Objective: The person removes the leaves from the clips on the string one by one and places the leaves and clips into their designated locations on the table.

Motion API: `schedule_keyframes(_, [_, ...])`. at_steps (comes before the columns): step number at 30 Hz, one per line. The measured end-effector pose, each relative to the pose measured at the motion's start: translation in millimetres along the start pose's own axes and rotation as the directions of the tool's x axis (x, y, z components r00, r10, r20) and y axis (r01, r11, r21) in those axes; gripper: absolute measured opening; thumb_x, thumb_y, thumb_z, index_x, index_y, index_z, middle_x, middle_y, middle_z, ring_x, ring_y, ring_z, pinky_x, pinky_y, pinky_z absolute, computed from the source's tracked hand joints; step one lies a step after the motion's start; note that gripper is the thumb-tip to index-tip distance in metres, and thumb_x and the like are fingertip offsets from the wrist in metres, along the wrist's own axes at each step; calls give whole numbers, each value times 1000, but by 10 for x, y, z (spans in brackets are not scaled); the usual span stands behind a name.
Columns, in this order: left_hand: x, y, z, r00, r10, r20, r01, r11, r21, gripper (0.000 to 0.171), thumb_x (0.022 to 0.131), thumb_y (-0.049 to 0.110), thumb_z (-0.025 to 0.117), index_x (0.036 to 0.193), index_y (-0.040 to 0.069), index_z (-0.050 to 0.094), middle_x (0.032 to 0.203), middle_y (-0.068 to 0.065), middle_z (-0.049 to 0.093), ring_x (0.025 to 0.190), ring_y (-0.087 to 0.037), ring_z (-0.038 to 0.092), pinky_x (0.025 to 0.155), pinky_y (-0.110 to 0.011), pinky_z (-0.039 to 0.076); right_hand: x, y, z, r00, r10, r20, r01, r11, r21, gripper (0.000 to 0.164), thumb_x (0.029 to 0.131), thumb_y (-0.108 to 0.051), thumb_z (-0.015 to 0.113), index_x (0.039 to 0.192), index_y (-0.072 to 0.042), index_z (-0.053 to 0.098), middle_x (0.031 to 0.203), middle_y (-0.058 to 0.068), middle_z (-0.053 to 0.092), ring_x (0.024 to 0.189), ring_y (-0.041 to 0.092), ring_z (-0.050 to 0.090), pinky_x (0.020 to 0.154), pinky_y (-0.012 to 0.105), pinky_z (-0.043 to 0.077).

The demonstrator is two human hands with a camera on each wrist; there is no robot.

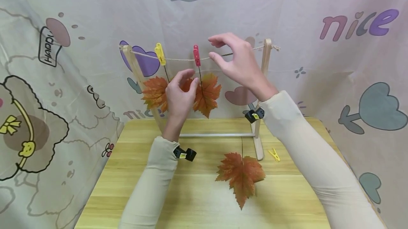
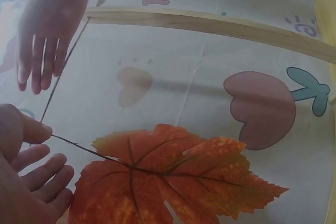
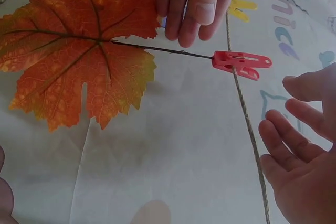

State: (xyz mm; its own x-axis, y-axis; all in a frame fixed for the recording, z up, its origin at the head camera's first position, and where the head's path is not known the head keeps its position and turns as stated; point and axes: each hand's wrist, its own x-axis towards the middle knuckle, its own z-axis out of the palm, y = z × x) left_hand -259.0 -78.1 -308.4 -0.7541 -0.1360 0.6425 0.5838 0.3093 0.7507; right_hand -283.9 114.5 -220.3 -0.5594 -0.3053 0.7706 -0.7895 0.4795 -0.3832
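A red clothespin (image 1: 197,56) grips the rope (image 1: 180,59) and the dark stem of an orange maple leaf (image 1: 207,94), which hangs below. My left hand (image 1: 181,96) is raised beside that stem, fingers loosely bent and holding nothing; in the left wrist view its thumb (image 2: 39,127) overlaps the stem. To the right of the red clothespin, my right hand (image 1: 237,59) hovers at rope height, thumb and fingers spread apart around nothing. A yellow clothespin (image 1: 160,54) holds another maple leaf (image 1: 156,92) farther left, partly hidden behind my left hand.
The rope runs between two wooden posts (image 1: 266,59) joined low down by a white rod (image 1: 216,135). On the wooden table (image 1: 127,186) lie a third maple leaf (image 1: 240,176) and a loose yellow clothespin (image 1: 274,154). A printed cloth (image 1: 242,5) hangs behind.
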Motion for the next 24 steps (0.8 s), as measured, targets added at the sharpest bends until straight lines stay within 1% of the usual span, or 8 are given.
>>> schedule_keyframes(1, [6, -5, 12, 1000, 0, 3, 0, 1000, -8, 27, 96, 10, 73, 121, 0, 71, 120, -12, 72, 114, -24, 67, 101, -41, 52, 21, 1, 9, 1000, 10, 13, -10, 1000, -2, 32, 96, -14, 72, 126, -6, 70, 119, 2, 71, 110, 12, 63, 99, 26, 45])
schedule_keyframes(4, [29, -17, 48, 1000, 1, 8, -1, 1000, -13, 27, 96, 8, 72, 122, -1, 71, 120, -12, 73, 111, -26, 67, 96, -43, 54, 83, -8, 39, 996, 53, 67, -53, 999, -7, 33, 97, -18, 71, 128, -8, 70, 122, 1, 70, 112, 11, 62, 100, 24, 44])
schedule_keyframes(6, [48, -26, 68, 1000, 4, 4, -4, 1000, -1, 27, 96, 7, 72, 122, -1, 71, 118, -11, 73, 107, -25, 68, 90, -43, 56, 126, -18, 60, 991, 80, 104, -80, 997, -5, 33, 98, -20, 71, 129, -9, 69, 123, 0, 70, 112, 10, 62, 102, 22, 44])
schedule_keyframes(8, [71, -30, 84, 1000, 3, 2, -3, 1000, 8, 27, 96, 8, 73, 121, 0, 71, 116, -9, 74, 102, -22, 68, 85, -41, 56, 171, -27, 81, 987, 96, 130, -98, 995, 14, 33, 98, -19, 70, 129, -9, 69, 122, 0, 71, 110, 10, 64, 104, 21, 43])
schedule_keyframes(10, [89, -34, 98, 1000, 2, 3, -2, 1000, 9, 26, 96, 8, 73, 121, 1, 71, 114, -8, 75, 99, -19, 68, 83, -40, 56, 211, -32, 96, 984, 106, 142, -113, 993, 44, 32, 98, -17, 70, 129, -8, 69, 121, 2, 72, 108, 9, 65, 105, 21, 43])
schedule_keyframes(13, [106, -48, 118, 1000, -2, 9, 2, 1000, -4, 24, 96, 8, 73, 118, 2, 71, 109, -9, 75, 96, -18, 68, 82, -40, 56, 252, -31, 114, 977, 133, 167, -147, 986, 77, 32, 98, -16, 69, 129, -7, 68, 118, 3, 73, 106, 8, 66, 105, 21, 44])
schedule_keyframes(18, [91, -88, 142, 1000, -21, 17, 21, 999, -38, 20, 94, 7, 74, 113, 0, 72, 101, -12, 74, 88, -21, 66, 79, -39, 55, 274, -16, 149, 962, 170, 216, -194, 976, 96, 34, 99, -18, 70, 131, -8, 66, 115, 1, 73, 104, 6, 67, 102, 24, 47])
schedule_keyframes(24, [58, -155, 158, 999, -35, 15, 36, 995, -91, 15, 93, 3, 75, 105, -6, 74, 96, -19, 73, 82, -26, 63, 76, -33, 51, 285, 10, 183, 954, 189, 232, -219, 970, 109, 32, 99, -17, 70, 129, -7, 68, 112, 1, 74, 102, 6, 68, 97, 23, 49])
